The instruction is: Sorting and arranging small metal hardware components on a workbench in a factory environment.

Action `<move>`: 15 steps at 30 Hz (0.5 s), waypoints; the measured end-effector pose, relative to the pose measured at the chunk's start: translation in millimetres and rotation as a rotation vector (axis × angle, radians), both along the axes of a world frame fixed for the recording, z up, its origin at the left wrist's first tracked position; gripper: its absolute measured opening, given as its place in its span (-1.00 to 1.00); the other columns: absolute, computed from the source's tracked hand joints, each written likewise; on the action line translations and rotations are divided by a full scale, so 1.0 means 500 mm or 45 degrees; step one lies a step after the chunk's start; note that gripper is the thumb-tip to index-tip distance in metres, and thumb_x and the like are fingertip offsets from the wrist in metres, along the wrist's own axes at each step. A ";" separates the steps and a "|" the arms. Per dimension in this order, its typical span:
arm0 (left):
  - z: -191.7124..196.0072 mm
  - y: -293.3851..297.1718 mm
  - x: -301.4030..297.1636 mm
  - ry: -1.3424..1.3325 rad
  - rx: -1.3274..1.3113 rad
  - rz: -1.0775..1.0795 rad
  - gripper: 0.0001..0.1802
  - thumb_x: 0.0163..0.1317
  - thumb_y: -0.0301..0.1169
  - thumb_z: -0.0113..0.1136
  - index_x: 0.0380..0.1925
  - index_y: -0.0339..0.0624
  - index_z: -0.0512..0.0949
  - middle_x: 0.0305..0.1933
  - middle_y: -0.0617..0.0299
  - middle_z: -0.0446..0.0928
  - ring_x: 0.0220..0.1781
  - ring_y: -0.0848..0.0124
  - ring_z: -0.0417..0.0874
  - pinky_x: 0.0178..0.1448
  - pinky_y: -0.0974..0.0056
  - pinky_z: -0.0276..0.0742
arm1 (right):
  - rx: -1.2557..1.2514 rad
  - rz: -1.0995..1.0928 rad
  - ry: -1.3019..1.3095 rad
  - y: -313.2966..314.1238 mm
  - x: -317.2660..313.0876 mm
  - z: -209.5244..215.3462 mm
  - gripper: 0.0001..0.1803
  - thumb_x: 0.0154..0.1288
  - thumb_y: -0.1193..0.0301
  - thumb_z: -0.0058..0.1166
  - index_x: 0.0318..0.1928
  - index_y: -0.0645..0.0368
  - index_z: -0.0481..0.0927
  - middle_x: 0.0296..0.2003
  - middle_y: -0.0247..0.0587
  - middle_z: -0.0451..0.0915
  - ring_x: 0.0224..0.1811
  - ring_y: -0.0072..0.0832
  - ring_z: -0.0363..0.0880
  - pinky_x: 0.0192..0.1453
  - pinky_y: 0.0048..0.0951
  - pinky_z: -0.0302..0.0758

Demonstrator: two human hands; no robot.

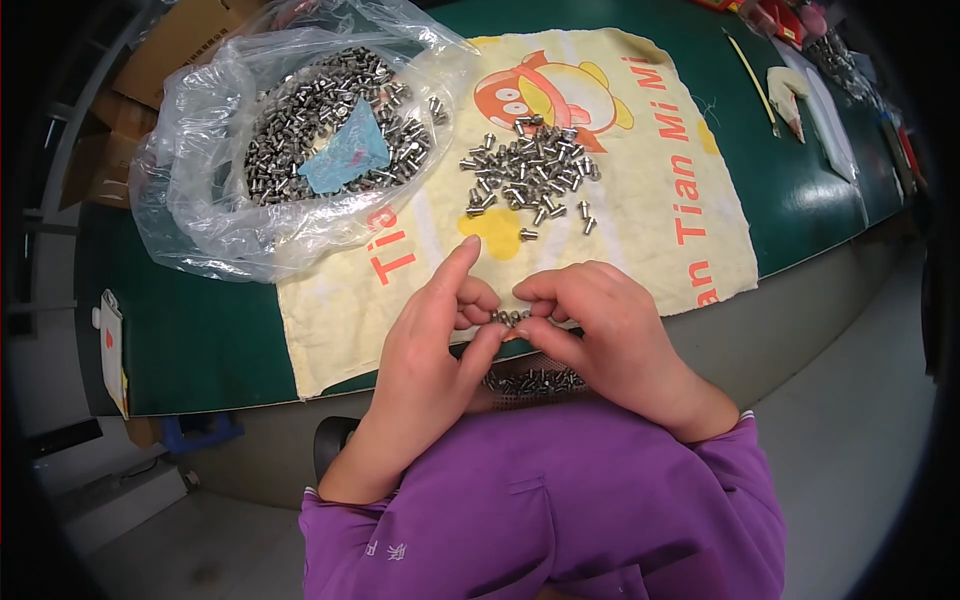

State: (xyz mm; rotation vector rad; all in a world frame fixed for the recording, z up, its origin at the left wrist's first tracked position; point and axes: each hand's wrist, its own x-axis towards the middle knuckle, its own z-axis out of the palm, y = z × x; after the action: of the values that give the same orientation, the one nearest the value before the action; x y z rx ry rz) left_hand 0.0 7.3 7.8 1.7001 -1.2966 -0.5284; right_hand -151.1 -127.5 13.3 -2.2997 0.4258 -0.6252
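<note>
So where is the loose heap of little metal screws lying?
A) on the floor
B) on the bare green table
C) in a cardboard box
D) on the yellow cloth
D: the loose screws lie heaped on the yellow cloth, beyond both hands.

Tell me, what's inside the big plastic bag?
The plastic bag holds a heap of small silver screws with a blue paper scrap on top. Anything beneath the heap is hidden.
</note>
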 end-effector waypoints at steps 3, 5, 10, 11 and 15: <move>0.003 -0.001 -0.002 0.038 0.015 0.013 -0.10 0.10 -0.73 0.33 0.47 -0.22 0.22 -0.11 0.18 0.57 -0.19 0.41 0.60 -0.05 0.32 0.57 | -0.005 0.000 0.004 0.000 0.000 0.000 -0.65 0.05 0.48 0.45 -0.12 0.14 0.65 -0.40 -0.32 0.63 -0.36 -0.38 0.61 -0.24 -0.36 0.52; 0.004 -0.001 -0.003 0.056 0.021 0.021 -0.08 0.08 -0.77 0.33 0.48 -0.20 0.21 -0.09 0.20 0.57 -0.18 0.49 0.57 -0.04 0.37 0.54 | -0.008 -0.002 0.002 0.000 0.000 0.000 -0.65 0.05 0.48 0.44 -0.12 0.14 0.65 -0.40 -0.32 0.63 -0.35 -0.38 0.61 -0.24 -0.35 0.53; 0.005 -0.001 -0.002 0.066 0.028 0.024 -0.04 0.07 -0.77 0.33 0.50 -0.20 0.17 -0.10 0.20 0.58 -0.18 0.49 0.56 -0.04 0.37 0.54 | 0.004 0.046 -0.013 -0.001 -0.003 0.003 -0.70 0.10 0.51 0.33 -0.12 0.14 0.61 -0.28 -0.22 0.64 -0.21 -0.21 0.62 -0.10 -0.22 0.54; 0.005 -0.001 -0.002 0.064 0.028 0.024 -0.04 0.07 -0.77 0.33 0.50 -0.20 0.17 -0.10 0.20 0.58 -0.18 0.49 0.56 -0.04 0.37 0.54 | 0.004 0.045 -0.015 0.000 -0.003 0.003 -0.70 0.10 0.51 0.33 -0.12 0.14 0.61 -0.28 -0.22 0.64 -0.21 -0.21 0.62 -0.10 -0.22 0.54; 0.006 -0.002 -0.002 0.073 0.043 0.016 -0.05 0.08 -0.77 0.31 0.50 -0.19 0.16 -0.11 0.21 0.59 -0.18 0.49 0.57 -0.03 0.38 0.53 | 0.005 0.041 -0.009 -0.002 -0.007 0.001 -0.70 0.10 0.50 0.34 -0.12 0.15 0.62 -0.27 -0.21 0.64 -0.21 -0.20 0.62 -0.10 -0.22 0.54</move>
State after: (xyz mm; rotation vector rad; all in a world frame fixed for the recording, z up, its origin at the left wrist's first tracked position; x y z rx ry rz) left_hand -1.1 6.1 10.9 1.7077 -1.2420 -0.5908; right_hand -154.5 -128.4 13.8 -2.2951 0.3854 -0.6155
